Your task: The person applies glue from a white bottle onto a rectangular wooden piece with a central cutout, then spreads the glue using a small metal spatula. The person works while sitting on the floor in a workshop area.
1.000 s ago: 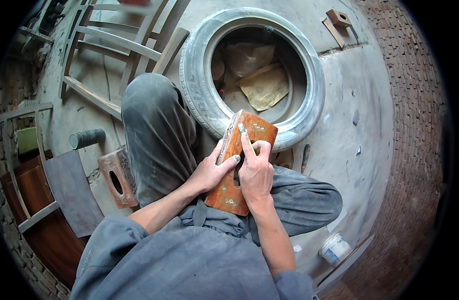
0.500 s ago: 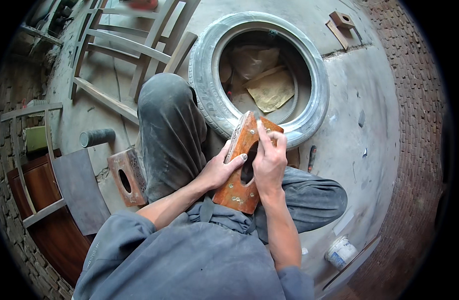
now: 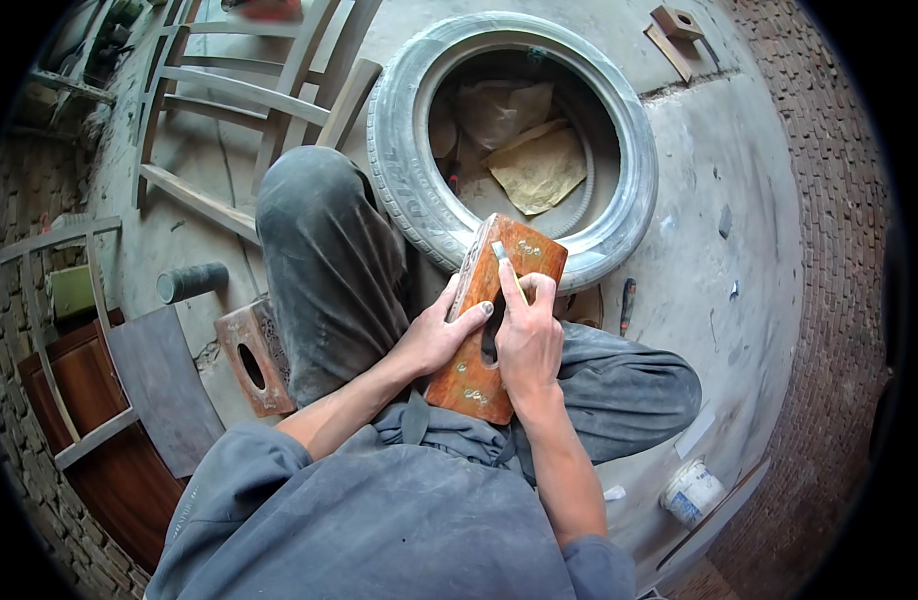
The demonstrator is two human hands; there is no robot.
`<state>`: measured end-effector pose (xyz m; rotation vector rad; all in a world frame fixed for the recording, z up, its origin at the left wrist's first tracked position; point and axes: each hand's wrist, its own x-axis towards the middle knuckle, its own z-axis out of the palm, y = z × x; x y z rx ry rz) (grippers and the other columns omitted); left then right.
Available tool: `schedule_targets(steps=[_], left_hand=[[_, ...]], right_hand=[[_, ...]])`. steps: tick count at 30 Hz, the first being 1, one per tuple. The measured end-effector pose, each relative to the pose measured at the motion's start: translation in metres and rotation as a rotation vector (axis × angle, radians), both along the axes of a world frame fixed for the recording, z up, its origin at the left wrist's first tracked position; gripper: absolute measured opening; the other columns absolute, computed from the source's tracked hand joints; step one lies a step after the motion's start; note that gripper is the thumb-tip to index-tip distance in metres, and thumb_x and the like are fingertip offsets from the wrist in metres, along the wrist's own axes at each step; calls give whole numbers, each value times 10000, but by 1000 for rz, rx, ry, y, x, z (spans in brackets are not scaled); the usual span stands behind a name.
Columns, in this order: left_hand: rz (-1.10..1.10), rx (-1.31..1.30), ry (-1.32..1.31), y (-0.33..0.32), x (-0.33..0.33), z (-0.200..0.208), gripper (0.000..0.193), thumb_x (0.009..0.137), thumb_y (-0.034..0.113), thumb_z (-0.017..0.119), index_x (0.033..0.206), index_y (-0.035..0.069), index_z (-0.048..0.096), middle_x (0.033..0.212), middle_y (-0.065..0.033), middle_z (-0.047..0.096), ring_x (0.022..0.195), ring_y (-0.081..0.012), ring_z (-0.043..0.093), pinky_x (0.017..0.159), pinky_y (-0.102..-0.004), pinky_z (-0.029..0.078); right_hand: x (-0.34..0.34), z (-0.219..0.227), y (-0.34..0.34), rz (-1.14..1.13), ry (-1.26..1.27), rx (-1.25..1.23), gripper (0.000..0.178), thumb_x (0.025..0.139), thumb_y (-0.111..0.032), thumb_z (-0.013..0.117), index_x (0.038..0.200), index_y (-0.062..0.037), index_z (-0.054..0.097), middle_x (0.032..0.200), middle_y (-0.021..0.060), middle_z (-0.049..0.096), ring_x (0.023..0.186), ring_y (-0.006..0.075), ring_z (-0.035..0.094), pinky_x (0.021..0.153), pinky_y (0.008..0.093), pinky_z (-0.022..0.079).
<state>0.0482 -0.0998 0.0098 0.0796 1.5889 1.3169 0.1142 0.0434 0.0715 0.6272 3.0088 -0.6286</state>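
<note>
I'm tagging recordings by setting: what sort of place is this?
Probably a woodworking workshop, judging by the carved wooden boxes with oval openings, what looks like a bare chair frame, and the dusty grey floor.

Box [image 3: 469, 378] over lap, left grip [image 3: 431, 340] on its left side, right grip [image 3: 529, 345] and tool [image 3: 501, 254] on top. Tyre [image 3: 407, 185] on floor [image 3: 754, 330] beyond; paper [image 3: 539, 170] inside tyre. Chair frame [image 3: 241, 92] left of tyre. Left of left knee [image 3: 324, 215]: second box [image 3: 236, 336], cylinder [image 3: 192, 283] beyond it, panel [image 3: 164, 385] further left. Right: screwdriver [image 3: 628, 303] near tyre, bucket [image 3: 693, 493] nearer body.
</note>
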Motion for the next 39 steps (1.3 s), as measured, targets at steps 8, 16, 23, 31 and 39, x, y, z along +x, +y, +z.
schedule_targets(steps=[8, 16, 23, 31, 39], left_hand=[[17, 30, 5, -2, 3, 4, 821, 1058, 394, 622, 1675, 20, 230, 1584, -191, 483, 1435, -224, 490, 1188, -341, 377], [61, 86, -17, 1, 3, 1, 700, 1079, 354, 594, 1647, 49, 321, 1504, -147, 556, 1372, -181, 519, 1154, -333, 404], [59, 209, 64, 3, 9, -3, 694, 1051, 403, 614, 1595, 45, 377, 1441, -185, 600, 1318, -223, 579, 1127, -344, 421], [18, 178, 0, -1, 4, -4, 786, 1067, 376, 613, 1673, 30, 252, 1571, -168, 495, 1420, -186, 482, 1173, -332, 386], [23, 103, 13, -3, 5, 2, 838, 1050, 416, 629, 1678, 29, 232, 1583, -187, 482, 1432, -211, 486, 1180, -338, 380]], right_hand=[[7, -3, -3, 9, 11, 40, 508, 941, -97, 641, 1448, -128, 626, 1145, 130, 545, 832, 356, 728, 694, 472, 631], [-2, -10, -3, -25, 6, 36, 501, 939, -98, 624, 1439, -135, 637, 1146, 122, 550, 801, 360, 737, 681, 486, 621], [-16, -21, 9, -77, 264, -37, 569, 915, -20, 608, 1469, -148, 623, 1113, 131, 563, 880, 362, 703, 743, 495, 597], [15, -7, -3, -41, 66, -25, 516, 946, -93, 633, 1457, -161, 624, 1128, 111, 557, 847, 349, 721, 705, 478, 622], [7, -8, -6, -15, -1, 3, 518, 938, -100, 616, 1453, -149, 625, 1159, 110, 565, 828, 358, 741, 699, 489, 625]])
